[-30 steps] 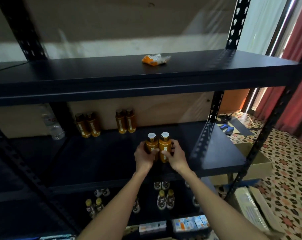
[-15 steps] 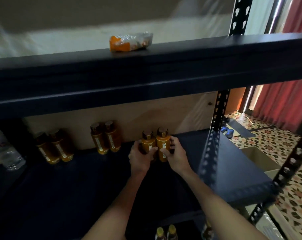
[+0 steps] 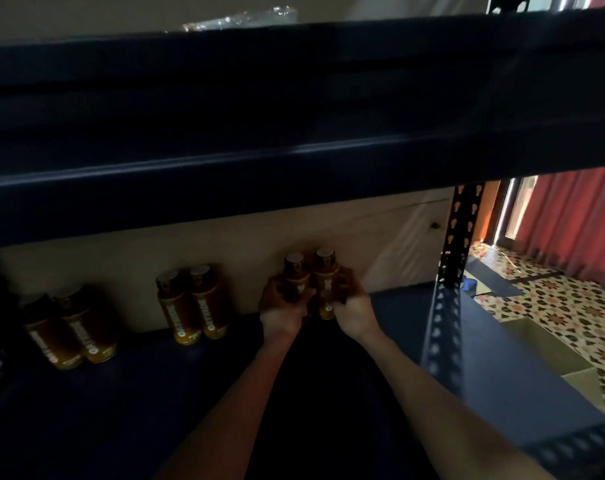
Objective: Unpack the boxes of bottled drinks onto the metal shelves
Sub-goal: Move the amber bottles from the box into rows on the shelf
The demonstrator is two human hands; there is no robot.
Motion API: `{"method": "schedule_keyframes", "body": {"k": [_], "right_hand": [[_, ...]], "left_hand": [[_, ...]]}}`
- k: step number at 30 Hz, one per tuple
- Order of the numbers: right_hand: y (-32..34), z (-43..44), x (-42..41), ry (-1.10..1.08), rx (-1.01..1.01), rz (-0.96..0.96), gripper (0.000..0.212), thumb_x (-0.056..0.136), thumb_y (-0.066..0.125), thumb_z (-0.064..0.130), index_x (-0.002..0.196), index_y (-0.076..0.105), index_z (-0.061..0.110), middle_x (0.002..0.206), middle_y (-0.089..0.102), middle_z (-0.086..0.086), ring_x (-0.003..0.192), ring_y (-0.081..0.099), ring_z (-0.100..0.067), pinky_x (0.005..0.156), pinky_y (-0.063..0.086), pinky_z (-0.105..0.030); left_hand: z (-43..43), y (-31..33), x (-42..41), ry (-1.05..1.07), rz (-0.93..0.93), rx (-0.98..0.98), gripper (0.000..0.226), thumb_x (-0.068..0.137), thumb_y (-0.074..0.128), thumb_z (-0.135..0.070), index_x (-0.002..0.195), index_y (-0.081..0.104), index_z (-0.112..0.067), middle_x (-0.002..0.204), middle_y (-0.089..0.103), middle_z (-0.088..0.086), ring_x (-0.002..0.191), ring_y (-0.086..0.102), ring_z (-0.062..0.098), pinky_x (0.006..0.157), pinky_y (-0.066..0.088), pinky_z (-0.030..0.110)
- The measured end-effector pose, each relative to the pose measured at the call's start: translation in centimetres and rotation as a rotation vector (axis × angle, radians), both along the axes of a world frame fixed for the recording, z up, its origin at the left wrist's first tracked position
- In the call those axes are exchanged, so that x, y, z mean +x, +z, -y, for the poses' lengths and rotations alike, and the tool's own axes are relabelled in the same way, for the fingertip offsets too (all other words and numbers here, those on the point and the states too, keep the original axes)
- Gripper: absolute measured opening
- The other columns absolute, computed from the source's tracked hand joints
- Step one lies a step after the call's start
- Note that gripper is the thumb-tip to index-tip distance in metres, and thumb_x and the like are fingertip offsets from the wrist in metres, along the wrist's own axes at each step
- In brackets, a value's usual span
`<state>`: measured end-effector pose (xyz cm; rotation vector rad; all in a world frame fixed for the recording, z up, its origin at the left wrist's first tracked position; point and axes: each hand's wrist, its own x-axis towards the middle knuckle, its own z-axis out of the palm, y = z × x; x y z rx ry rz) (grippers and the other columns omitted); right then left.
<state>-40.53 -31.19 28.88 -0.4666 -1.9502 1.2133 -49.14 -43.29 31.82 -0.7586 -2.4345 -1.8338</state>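
Two amber drink bottles stand side by side at the back of the dark middle shelf [image 3: 128, 410], near the wall. My left hand [image 3: 282, 306] is wrapped around the left bottle [image 3: 296, 277]. The right bottle [image 3: 326, 271] is gripped by my right hand [image 3: 354, 306]. Whether the bottles rest on the shelf or hang just above it is hidden by my hands. One pair of the same bottles [image 3: 192, 306] stands to the left against the wall, and another pair [image 3: 69, 332] farther left.
The upper shelf [image 3: 294, 116] fills the top of the view, with a plastic wrapper [image 3: 238, 20] on it. A perforated black upright [image 3: 460, 237] stands right of my hands. An open cardboard box [image 3: 550, 348] sits on the patterned floor, red curtains beyond.
Both hands carried the two bottles from the shelf's front edge back toward the wall. My head dropped lower, so the upper shelf now covers the top of the view.
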Motion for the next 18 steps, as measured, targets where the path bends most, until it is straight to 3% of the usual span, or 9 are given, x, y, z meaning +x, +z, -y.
{"method": "schedule_keyframes", "body": {"k": [3,6,10,12,14,16,18], "right_hand": [[-0.1,-0.6,-0.4,0.018,-0.096,-0.046,0.043,0.089,0.062,-0.016,0.114,0.054,0.018,0.106,0.063,-0.002,0.087,0.063,0.008,0.079,0.050,-0.012],[-0.5,-1.0,-1.0,0.025,-0.189,-0.081,0.038,0.091,0.062,-0.014,0.109,0.056,0.019,0.098,0.064,0.000,0.078,0.065,0.003,0.069,0.053,-0.019],[-0.4,-0.9,-1.1,0.035,-0.232,-0.114,0.032,0.091,0.064,-0.006,0.113,0.056,0.016,0.103,0.065,-0.005,0.088,0.064,-0.012,0.072,0.055,-0.026],[-0.4,-0.9,-0.9,0.060,-0.242,-0.073,0.036,0.094,0.060,-0.010,0.115,0.056,0.020,0.104,0.065,-0.005,0.091,0.063,-0.016,0.072,0.055,-0.025],[0.2,-0.4,-0.1,0.087,-0.265,-0.012,0.047,0.094,0.061,-0.007,0.123,0.052,0.029,0.112,0.064,0.002,0.103,0.062,-0.017,0.084,0.055,-0.023],[0.5,0.5,1.2,0.085,-0.233,0.096,0.054,0.094,0.067,0.004,0.132,0.040,0.032,0.117,0.060,0.011,0.110,0.058,-0.006,0.088,0.046,-0.007],[0.7,1.7,2.7,0.001,-0.187,0.144,0.059,0.093,0.072,0.018,0.140,0.037,0.029,0.122,0.059,0.012,0.115,0.055,-0.003,0.088,0.042,-0.002]], "left_hand": [[-0.8,-0.1,-0.4,-0.012,-0.006,-0.002,0.048,0.077,0.085,-0.024,0.116,0.060,-0.009,0.106,0.067,0.001,0.093,0.062,0.013,0.073,0.041,0.015],[-1.4,-0.5,-0.9,0.001,-0.017,0.006,0.052,0.075,0.086,-0.023,0.118,0.061,-0.006,0.111,0.069,0.007,0.097,0.064,0.017,0.075,0.041,0.015],[-1.7,-0.7,-1.1,0.004,-0.017,0.006,0.054,0.075,0.086,-0.024,0.120,0.061,-0.009,0.115,0.069,0.009,0.103,0.065,0.023,0.082,0.047,0.023],[-1.7,-0.9,-1.1,-0.008,0.002,-0.006,0.058,0.074,0.086,-0.028,0.123,0.059,-0.010,0.117,0.067,0.009,0.107,0.065,0.024,0.087,0.050,0.028],[-1.4,-0.7,-0.7,-0.021,0.004,-0.035,0.071,0.071,0.087,-0.036,0.129,0.054,-0.013,0.122,0.065,0.007,0.112,0.063,0.023,0.094,0.052,0.036],[-0.6,-0.4,0.2,-0.010,0.001,-0.082,0.085,0.069,0.087,-0.042,0.138,0.047,-0.013,0.129,0.060,0.008,0.119,0.059,0.024,0.098,0.051,0.040],[0.9,-0.1,1.4,0.027,0.042,-0.150,0.092,0.072,0.084,-0.046,0.145,0.039,-0.014,0.138,0.052,0.011,0.127,0.052,0.029,0.101,0.049,0.040]]}}
